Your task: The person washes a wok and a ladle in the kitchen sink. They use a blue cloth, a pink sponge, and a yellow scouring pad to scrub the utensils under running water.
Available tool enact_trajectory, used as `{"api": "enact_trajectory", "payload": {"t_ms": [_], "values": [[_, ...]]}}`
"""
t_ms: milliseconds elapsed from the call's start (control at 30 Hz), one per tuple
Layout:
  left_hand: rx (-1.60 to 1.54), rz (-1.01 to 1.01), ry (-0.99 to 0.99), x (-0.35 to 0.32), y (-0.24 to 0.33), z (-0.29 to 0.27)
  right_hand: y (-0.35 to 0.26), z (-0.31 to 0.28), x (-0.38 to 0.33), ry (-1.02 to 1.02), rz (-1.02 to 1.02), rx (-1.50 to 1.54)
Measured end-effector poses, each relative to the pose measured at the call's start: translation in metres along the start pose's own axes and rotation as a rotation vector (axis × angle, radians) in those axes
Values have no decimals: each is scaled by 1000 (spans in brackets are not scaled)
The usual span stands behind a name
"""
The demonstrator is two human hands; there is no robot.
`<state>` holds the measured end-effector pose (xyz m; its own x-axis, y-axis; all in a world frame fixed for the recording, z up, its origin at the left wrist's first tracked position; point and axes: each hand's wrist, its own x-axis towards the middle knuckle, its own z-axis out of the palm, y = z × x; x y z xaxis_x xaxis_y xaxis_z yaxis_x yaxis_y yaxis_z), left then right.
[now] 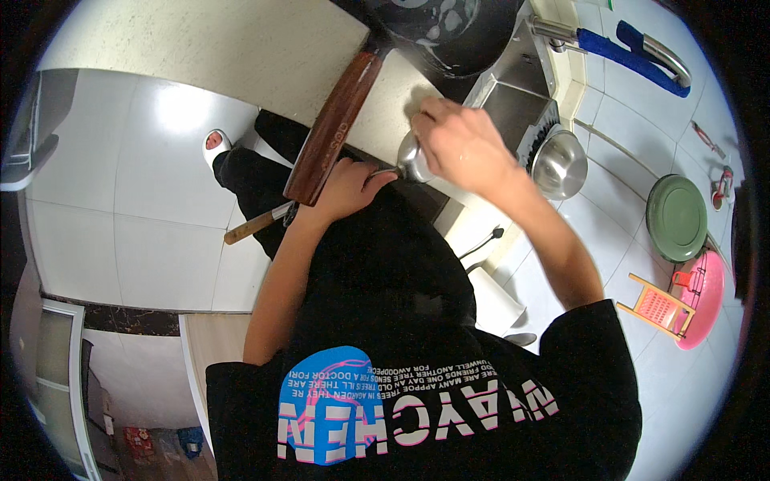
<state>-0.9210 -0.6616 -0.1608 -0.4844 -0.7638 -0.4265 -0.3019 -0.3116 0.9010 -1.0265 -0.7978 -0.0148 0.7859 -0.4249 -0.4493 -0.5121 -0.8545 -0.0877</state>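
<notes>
A metal ladle [412,163] with a wooden handle end [249,228] lies across the front of my body. My left hand [350,191] is wrapped round its metal shaft. My right hand [464,144] is closed over the ladle's bowl, fingers curled at its rim. Whether anything small is pinched in those fingers is hidden. Just above my left hand, the wok's brown wooden handle [333,128] juts over the counter edge. The dark wok [461,44] sits at the far side, with wet whitish patches inside.
Right of the wok is a steel sink [521,92] with a tap wrapped in blue cloth [626,62]. A steel bowl [560,165] stands near it. Farther right hang a green lid [676,218] and a pink basin [706,301]. The pale counter [216,48] spans the far left.
</notes>
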Motion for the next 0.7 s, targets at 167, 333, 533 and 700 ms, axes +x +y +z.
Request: {"api": "enact_trajectory", "payload": {"t_ms": [167, 333, 533, 700], "values": [[85, 10, 54, -2, 4, 2, 8, 3, 3, -272, 121, -21], [26, 18, 38, -2, 6, -1, 21, 1, 9, -215, 274, -49], [4, 43, 49, -4, 8, 0, 16, 5, 7, -316, 252, 51], [75, 13, 56, -1, 8, -2, -4, 7, 9, -190, 127, 65]]}}
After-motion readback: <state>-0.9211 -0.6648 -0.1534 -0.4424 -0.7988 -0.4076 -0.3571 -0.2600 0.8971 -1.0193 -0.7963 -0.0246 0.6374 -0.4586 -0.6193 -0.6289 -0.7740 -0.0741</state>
